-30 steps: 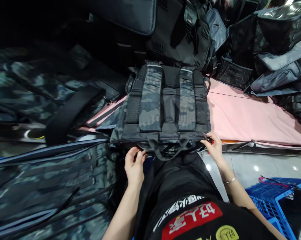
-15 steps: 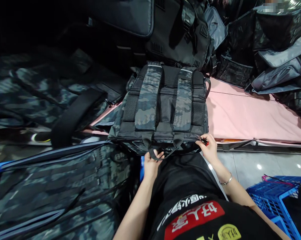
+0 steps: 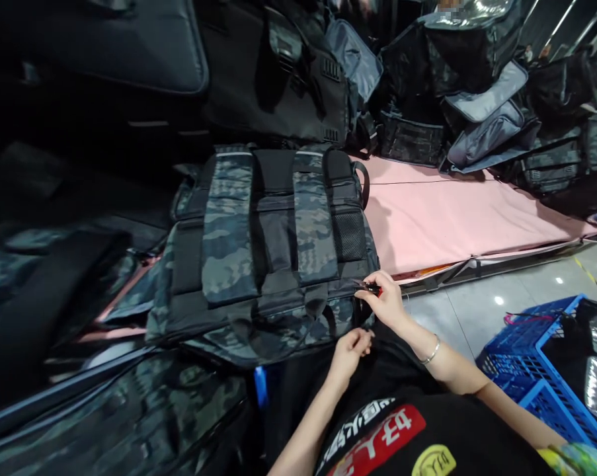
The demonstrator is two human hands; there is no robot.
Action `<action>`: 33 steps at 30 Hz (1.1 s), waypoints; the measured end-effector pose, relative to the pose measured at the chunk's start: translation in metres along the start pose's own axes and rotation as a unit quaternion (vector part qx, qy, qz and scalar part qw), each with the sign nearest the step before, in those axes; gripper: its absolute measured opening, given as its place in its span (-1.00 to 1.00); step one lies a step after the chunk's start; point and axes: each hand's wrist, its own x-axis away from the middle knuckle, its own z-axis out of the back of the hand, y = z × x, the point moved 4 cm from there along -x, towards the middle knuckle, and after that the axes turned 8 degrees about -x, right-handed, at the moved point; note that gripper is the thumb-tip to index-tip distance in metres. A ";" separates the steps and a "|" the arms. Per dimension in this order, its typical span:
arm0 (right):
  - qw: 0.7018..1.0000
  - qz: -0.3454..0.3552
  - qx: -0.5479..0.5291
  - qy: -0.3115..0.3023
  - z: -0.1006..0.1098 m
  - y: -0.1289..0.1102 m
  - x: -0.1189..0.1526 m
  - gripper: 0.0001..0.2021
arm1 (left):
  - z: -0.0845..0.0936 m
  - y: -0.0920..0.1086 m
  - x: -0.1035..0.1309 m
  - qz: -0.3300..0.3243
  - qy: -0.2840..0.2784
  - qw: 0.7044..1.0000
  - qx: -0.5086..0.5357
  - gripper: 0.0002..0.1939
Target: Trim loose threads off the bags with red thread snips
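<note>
A black and camouflage backpack [image 3: 278, 231] lies on the pink-covered table, its two shoulder straps facing up. My right hand [image 3: 386, 299] is closed on a small dark and red tool [image 3: 370, 287], whose tip is at the backpack's lower right corner. Just below that corner, near my body, my left hand [image 3: 352, 350] has its fingers curled together; anything between them is too small to make out. The backpack's webbing handle [image 3: 317, 301] is beside the hands, touched by neither.
More camouflage bags [image 3: 179, 410] lie at the lower left. Dark bags [image 3: 288, 79] are piled behind the backpack. Pink cloth [image 3: 451, 218] covers the table to the right. Blue crates [image 3: 541, 350] stand on the tiled floor at the lower right.
The view has swung right. My left hand has let go of the backpack's webbing handle and moved right, close to my right hand. The tool is still in my right hand.
</note>
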 end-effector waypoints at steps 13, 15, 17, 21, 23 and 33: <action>0.999 0.006 -0.033 -0.001 -0.002 0.011 0.007 -0.87 | 0.027 -0.011 -0.003 0.105 0.076 0.968 0.215 -0.80; 0.999 0.015 -0.038 -0.004 -0.002 0.011 0.008 -0.87 | 0.044 -0.016 -0.005 0.103 0.125 0.957 0.240 -0.87; 0.999 0.029 -0.040 -0.003 0.000 0.011 0.006 -0.89 | 0.057 -0.013 0.001 0.090 0.154 0.951 0.253 -0.87; 0.998 0.040 -0.036 0.019 0.006 0.014 0.000 -0.90 | 0.066 0.005 0.046 0.042 0.172 0.964 0.200 -0.74; 0.999 0.029 -0.036 0.025 0.010 0.018 -0.001 -0.90 | 0.073 0.031 0.073 -0.048 0.185 0.981 -0.032 -0.75; 0.993 0.060 -0.103 -0.007 0.006 -0.007 0.016 -0.70 | 0.114 0.187 0.057 -0.436 0.315 0.687 -0.489 -0.50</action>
